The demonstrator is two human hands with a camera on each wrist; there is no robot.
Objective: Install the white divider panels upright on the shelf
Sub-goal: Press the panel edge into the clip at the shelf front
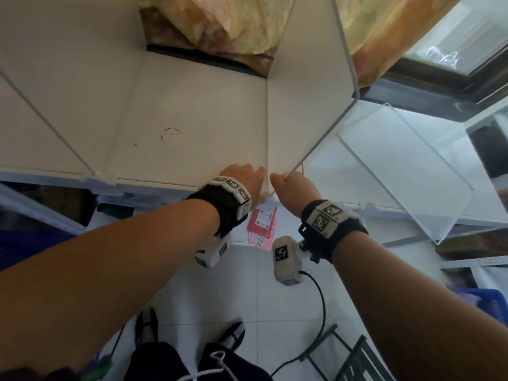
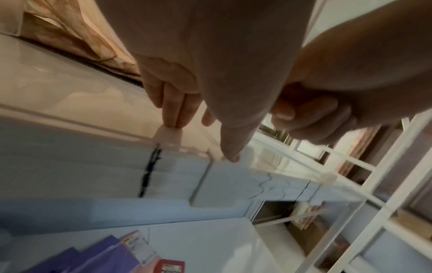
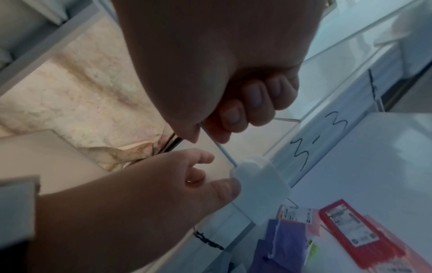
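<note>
A white divider panel (image 1: 308, 92) stands upright on the white shelf (image 1: 192, 119), running from the back to the front edge. My right hand (image 1: 291, 185) grips the panel's thin front edge low down, fingers (image 3: 236, 112) curled round it. A white plastic clip (image 3: 259, 182) sits at the panel's foot on the shelf's front lip. My left hand (image 1: 243, 178) rests just left of the panel's base. Its fingers (image 2: 173, 103) lie straight on the shelf, and its thumb (image 3: 224, 190) touches the clip's side.
Another white divider (image 1: 68, 64) stands to the left with its own clip (image 1: 104, 176). A clear divider (image 1: 406, 171) stands to the right. Red packets (image 1: 262, 224) lie on a lower shelf. Patterned cloth (image 1: 220, 23) hangs behind. A green wire rack (image 1: 354, 358) lies on the floor.
</note>
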